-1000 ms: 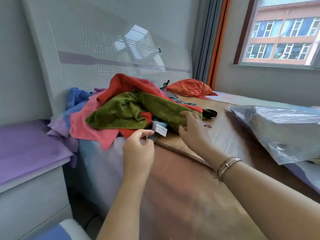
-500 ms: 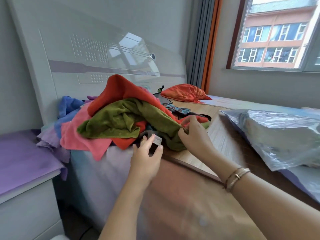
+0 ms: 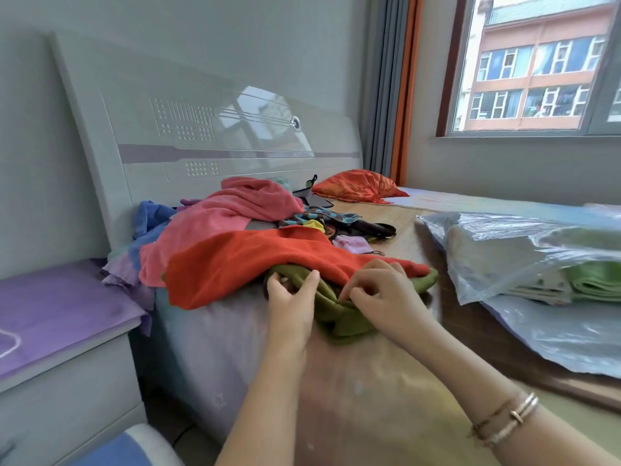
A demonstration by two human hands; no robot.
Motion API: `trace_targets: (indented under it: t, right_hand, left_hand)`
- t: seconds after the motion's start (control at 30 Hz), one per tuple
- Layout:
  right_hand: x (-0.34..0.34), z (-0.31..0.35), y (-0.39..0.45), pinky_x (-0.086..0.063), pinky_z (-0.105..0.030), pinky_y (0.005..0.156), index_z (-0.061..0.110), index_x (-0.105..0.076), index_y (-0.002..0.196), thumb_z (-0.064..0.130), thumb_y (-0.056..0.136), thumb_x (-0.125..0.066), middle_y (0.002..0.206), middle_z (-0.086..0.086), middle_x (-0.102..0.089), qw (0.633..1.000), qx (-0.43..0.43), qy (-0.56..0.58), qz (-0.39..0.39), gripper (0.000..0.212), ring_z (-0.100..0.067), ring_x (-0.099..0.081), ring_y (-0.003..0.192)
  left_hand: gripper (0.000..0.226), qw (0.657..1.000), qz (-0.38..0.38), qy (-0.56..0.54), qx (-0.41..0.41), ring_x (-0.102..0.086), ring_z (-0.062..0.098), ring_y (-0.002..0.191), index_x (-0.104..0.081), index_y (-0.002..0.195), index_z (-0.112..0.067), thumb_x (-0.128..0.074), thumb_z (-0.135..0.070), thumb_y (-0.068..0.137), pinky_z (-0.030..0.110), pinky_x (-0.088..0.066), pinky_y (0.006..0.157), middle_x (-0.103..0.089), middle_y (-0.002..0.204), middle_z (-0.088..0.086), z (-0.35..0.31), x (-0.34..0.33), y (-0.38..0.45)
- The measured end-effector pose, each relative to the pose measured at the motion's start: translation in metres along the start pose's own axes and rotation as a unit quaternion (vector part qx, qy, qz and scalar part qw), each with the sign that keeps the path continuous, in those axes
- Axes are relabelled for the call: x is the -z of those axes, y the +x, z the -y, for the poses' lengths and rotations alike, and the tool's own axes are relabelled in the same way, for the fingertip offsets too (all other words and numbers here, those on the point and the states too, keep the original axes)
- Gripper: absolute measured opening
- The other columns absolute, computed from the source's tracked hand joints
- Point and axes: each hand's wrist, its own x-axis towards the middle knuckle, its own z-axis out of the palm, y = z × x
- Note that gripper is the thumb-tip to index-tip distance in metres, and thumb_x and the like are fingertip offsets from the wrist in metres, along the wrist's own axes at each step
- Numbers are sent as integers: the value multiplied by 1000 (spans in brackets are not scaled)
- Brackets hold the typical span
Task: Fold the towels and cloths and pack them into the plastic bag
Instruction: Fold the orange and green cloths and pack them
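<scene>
A heap of cloths lies at the head of the bed: an orange-red cloth [image 3: 245, 260] in front, a pink towel [image 3: 232, 213] behind it, blue and lilac cloths [image 3: 148, 220] at the left. An olive-green towel [image 3: 339, 317] pokes out from under the orange-red one, bunched near the bed's edge. My left hand [image 3: 290, 304] grips the green towel's left part with curled fingers. My right hand [image 3: 383, 294] pinches the same towel just to the right. A clear plastic bag [image 3: 497, 250] with folded cloths inside, one green, lies on the bed at the right.
A white headboard [image 3: 208, 136] stands behind the heap. A nightstand with a purple top [image 3: 60, 307] is at the left. An orange pillow [image 3: 356, 186] and dark small items [image 3: 376, 228] lie farther back. The window [image 3: 537, 62] is at the right.
The green towel has been dragged from the top of the heap toward the bed's edge; the orange-red cloth now covers it. Both hands shifted closer together onto the green towel.
</scene>
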Motion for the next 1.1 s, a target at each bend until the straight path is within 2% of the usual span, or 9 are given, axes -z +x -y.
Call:
trace_targets:
  t: [0.07,0.23,0.37,0.53,0.67,0.77,0.87,1.0,1.1]
  right_hand:
    - [-7,-2,10,-31,-38,103,31,-66,94,18,84,-59,107,11,-56,999,25,-27,-29,18,-18,-43,115]
    - [-21,-3,65,-20,-47,117,34,-27,147,29,80,-65,157,-5,-23,986,23,-122,112,77,-28,-19,144]
    - [-31,-15,102,-48,-37,91,15,-63,108,19,85,-56,116,-12,-61,985,-23,-120,120,24,-32,-56,110]
    - [0,-13,107,-36,-27,63,11,-62,93,11,92,-43,88,-7,-60,983,-131,37,-124,19,-23,-56,83]
    - [38,-7,88,-46,-24,64,17,-61,93,-1,85,-39,90,-5,-62,872,-167,368,-275,30,-16,-54,80]
    - [65,1,70,-47,-19,54,22,-54,87,-6,86,-39,82,0,-59,770,-152,507,-356,32,-14,-56,74]
    - [79,5,52,-53,-24,66,28,-52,96,-2,94,-44,90,1,-65,704,-91,600,-368,31,-11,-63,78]
    - [78,-8,36,-47,-39,97,36,-56,104,-1,89,-43,115,-5,-61,773,-38,541,-329,42,-16,-58,101]
    - [65,-23,19,-40,-45,103,41,-61,103,6,82,-46,116,0,-64,839,-48,460,-286,43,-17,-56,108]
  left_hand:
    - [54,999,-15,42,-23,-55,17,111,-41,137,-12,-62,-5,88,29,-42,100,-56,127,5,4,2,2]
    - [60,991,-12,116,-59,-54,14,110,-40,143,-16,-55,2,87,25,-42,96,-55,131,4,7,13,16]
    - [67,952,2,285,-113,-52,21,122,-31,149,-29,-59,-16,90,30,-41,102,-53,139,2,9,29,23]
    - [66,890,18,434,-142,-63,32,103,-26,148,-43,-51,-20,91,39,-50,90,-65,118,8,14,35,27]
    - [52,946,57,301,-110,-70,22,62,-46,129,-42,-49,-6,91,41,-59,74,-68,86,-3,18,27,28]
    - [61,958,65,250,-128,-68,20,84,-41,141,-39,-50,-5,91,34,-55,83,-65,98,-1,23,16,22]
    - [69,952,84,274,-111,-62,17,91,-28,148,-35,-53,-7,91,25,-45,82,-65,92,-1,22,7,13]
    - [102,942,150,292,-65,-45,15,130,8,151,-36,-65,-18,83,31,-36,109,-46,143,-2,23,-4,16]
    - [106,911,131,382,-84,-37,27,137,12,151,-35,-66,-26,79,39,-30,114,-36,150,11,19,-16,31]
